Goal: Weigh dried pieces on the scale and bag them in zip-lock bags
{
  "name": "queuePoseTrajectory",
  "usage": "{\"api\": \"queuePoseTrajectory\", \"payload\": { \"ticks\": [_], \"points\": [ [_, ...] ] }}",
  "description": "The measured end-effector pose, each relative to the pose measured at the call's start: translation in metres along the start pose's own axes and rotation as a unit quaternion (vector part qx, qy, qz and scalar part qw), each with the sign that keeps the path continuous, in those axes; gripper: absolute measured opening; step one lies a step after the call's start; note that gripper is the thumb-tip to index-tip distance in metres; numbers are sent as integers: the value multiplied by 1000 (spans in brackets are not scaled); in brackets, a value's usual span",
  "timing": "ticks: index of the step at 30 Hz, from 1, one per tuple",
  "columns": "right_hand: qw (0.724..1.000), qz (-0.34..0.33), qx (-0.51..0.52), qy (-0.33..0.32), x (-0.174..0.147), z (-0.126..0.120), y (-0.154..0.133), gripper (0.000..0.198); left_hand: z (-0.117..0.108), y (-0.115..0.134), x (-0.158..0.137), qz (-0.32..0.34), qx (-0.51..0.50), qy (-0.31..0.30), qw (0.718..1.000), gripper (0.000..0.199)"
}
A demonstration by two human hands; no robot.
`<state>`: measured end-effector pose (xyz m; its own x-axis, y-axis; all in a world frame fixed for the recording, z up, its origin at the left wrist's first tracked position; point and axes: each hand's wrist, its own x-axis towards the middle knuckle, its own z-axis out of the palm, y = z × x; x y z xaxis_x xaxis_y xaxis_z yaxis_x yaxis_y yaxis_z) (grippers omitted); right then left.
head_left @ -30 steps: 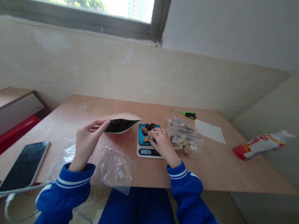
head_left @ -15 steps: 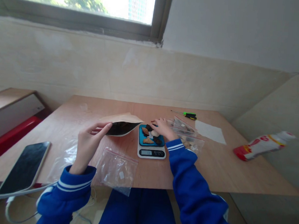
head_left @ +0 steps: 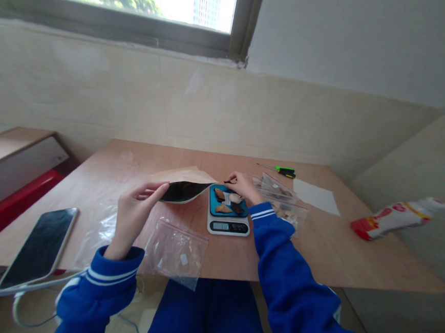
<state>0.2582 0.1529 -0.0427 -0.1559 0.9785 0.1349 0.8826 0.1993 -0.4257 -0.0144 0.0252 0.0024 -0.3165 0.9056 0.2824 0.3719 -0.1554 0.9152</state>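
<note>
My left hand (head_left: 142, 206) grips the near edge of a tan paper pouch (head_left: 183, 174), whose mouth gapes and shows a dark inside. Just right of the pouch stands a white kitchen scale (head_left: 228, 227) with a blue top and a small display. Several brown, dark and pale pieces lie on it, among them a tan flake (head_left: 223, 208) and a pale rounded piece (head_left: 236, 198). Over the scale's far edge, my right hand (head_left: 246, 187) pinches a small dark piece (head_left: 229, 182). What that piece is, I cannot make out.
Zip bags with pieces inside (head_left: 282, 191) lie right of the scale, near a screwdriver (head_left: 284, 170) and white paper (head_left: 316, 196). A clear zip bag (head_left: 179, 250) lies in front. A phone (head_left: 39, 247) is at left, a bottle (head_left: 395, 218) at right.
My right hand has closed on a dark piece and lifted it off the scale's top. The left hand still holds the pouch; the view has shifted slightly.
</note>
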Motion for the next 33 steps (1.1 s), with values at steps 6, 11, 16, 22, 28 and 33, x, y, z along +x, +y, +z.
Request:
{"api": "queuePoseTrajectory", "payload": {
  "ticks": [6, 11, 16, 22, 28, 33],
  "points": [
    [992, -13, 121, 33, -1, -10, 2, 12, 0, -1, 0, 1, 6, -3, 1000, 29],
    [938, -50, 308, 152, -11, -41, -18, 19, 0, 0, 1, 3, 10, 0, 1000, 28],
    [874, -92, 392, 272, -30, -81, -44, 31, 0, 1, 1, 2, 12, 2, 1000, 28],
    [853, -153, 431, 251, -49, -101, -63, 32, 2, 2, 2, 1, 4, 5, 1000, 27],
    [851, -159, 452, 217, -56, -99, -68, 31, 2, 1, 2, 2, -3, 4, 1000, 28],
    [846, -151, 473, 194, -59, -97, -69, 28, 1, 0, 2, 2, 4, 7, 1000, 26]
  ]
}}
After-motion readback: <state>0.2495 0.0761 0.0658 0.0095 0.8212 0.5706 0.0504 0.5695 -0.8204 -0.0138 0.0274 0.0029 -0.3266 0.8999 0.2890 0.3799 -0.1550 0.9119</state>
